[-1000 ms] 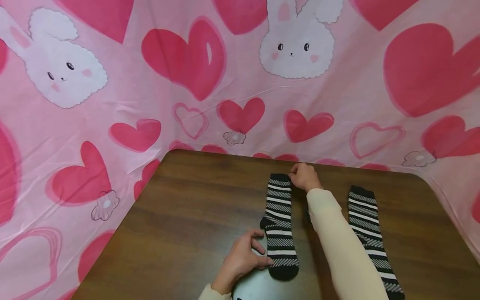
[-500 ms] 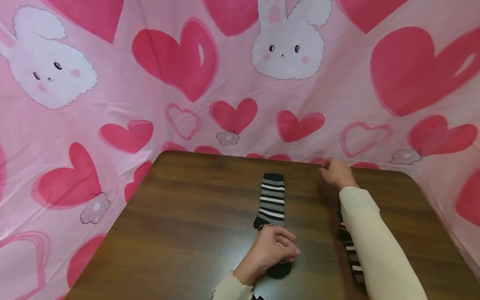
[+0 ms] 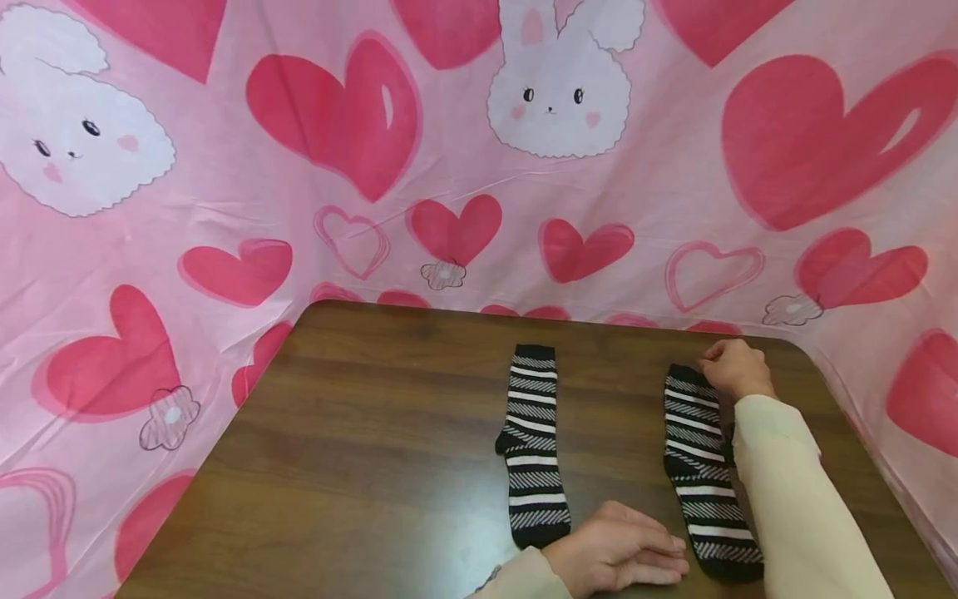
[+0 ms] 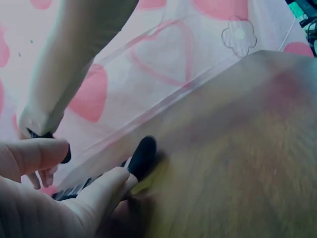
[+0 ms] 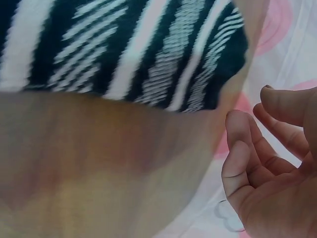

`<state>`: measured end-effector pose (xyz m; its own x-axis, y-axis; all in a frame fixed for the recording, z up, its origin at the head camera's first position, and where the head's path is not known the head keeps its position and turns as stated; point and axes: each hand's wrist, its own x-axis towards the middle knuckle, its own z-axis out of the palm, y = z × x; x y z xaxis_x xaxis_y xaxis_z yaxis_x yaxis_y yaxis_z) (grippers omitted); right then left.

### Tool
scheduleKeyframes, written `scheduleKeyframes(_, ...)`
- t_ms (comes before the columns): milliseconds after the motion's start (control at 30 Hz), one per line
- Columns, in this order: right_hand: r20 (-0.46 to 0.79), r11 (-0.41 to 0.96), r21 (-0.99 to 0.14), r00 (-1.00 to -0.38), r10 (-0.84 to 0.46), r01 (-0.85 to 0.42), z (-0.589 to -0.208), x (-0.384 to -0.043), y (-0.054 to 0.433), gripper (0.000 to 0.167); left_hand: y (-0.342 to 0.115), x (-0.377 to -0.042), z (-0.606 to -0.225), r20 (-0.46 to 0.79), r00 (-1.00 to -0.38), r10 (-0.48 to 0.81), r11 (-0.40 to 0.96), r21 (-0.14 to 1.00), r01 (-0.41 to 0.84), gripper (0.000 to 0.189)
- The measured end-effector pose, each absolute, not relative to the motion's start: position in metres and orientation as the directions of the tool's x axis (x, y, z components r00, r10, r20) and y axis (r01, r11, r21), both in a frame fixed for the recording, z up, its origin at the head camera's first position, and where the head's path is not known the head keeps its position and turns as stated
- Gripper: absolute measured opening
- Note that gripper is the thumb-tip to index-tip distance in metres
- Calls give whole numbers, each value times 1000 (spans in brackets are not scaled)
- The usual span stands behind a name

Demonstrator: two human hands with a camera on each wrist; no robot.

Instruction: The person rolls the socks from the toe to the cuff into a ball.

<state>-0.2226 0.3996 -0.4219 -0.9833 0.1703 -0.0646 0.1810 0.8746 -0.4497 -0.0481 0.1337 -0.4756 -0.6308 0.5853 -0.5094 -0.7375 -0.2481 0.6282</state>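
Two black, white and grey striped socks lie flat on the table, cuffs toward the far edge. The left sock (image 3: 533,412) has its heel pointing left. My left hand (image 3: 617,551) reaches past that sock's toe, fingers extended toward the toe of the right sock (image 3: 699,441). In the left wrist view, its thumb and fingers stand apart near a black sock toe (image 4: 144,156). At the far right, my right hand (image 3: 737,366) is beside the right sock's cuff. The right wrist view shows its fingers (image 5: 237,161) loosely bent and apart from the cuff (image 5: 229,54), holding nothing.
The brown wooden table (image 3: 359,433) has rounded far corners. Behind it and along its sides hangs a pink cloth (image 3: 449,175) printed with hearts and rabbits. Dark and green objects (image 4: 302,20) show at the upper right of the left wrist view.
Both hands have moved right from the left sock to the right sock. The right sock now lies straighter, its toe shifted left relative to its cuff. The head view has turned slightly right.
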Motion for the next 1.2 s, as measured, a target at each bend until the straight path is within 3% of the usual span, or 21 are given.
scheduleKeyframes(167, -90, 871, -442, -976, 196, 216, -430, -214, 411, 33, 154, -45, -475, -543, -647, 535, -256, 626, -737, 10)
scheduleKeyframes(467, -203, 889, -398, -967, 156, 227, -440, -214, 415, 50, 184, -40, -472, -601, -682, 417, -206, 668, -715, 12)
scheduleKeyframes(533, -207, 888, -398, -965, 160, 233, -442, -214, 413, 49, 192, -39, -471, -608, -689, 394, -201, 675, -710, 16)
scheduleKeyframes(767, -216, 852, -428, -950, 226, 300, -442, -211, 409, 38, 214, -32, -471, -524, -806, 275, -221, 781, -584, 42)
scheduleKeyframes(967, -158, 853, -439, -959, 237, 283, -441, -213, 409, 23, 221, -31, -474, -514, -834, 203, -183, 817, -548, 51)
scheduleKeyframes(1200, -124, 860, -441, -966, 225, 257, -436, -216, 410, 19, 223, -34, -476, -505, -839, 203, -235, 806, -543, 55)
